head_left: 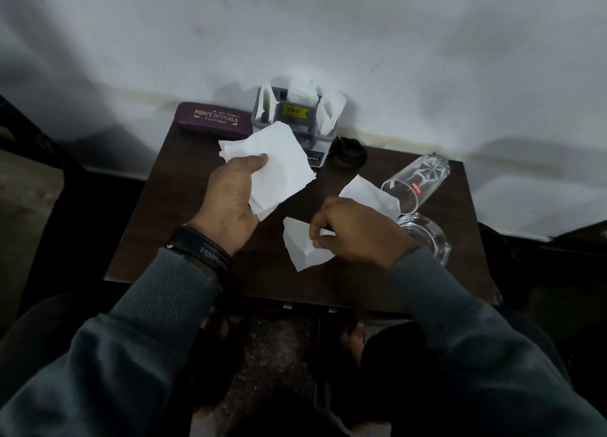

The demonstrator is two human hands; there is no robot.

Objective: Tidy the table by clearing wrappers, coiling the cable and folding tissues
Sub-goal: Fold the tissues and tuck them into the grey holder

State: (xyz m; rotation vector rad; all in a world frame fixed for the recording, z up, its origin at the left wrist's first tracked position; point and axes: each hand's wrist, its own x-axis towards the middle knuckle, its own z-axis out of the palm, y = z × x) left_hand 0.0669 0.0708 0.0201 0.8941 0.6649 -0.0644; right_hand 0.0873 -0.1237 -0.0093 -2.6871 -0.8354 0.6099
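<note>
Large tissue (279,164) gripped in left hand (230,200), lifted above table (157,226); small tissue (302,246) pinched by right hand (358,229).

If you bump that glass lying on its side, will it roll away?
Probably, yes. The glass lies tipped over on the table, and its round wall looks smooth, so a nudge could set it rolling. It rests near the right edge, so it might fall off and break. The ashtray beside its mouth may stop it one way.
</note>
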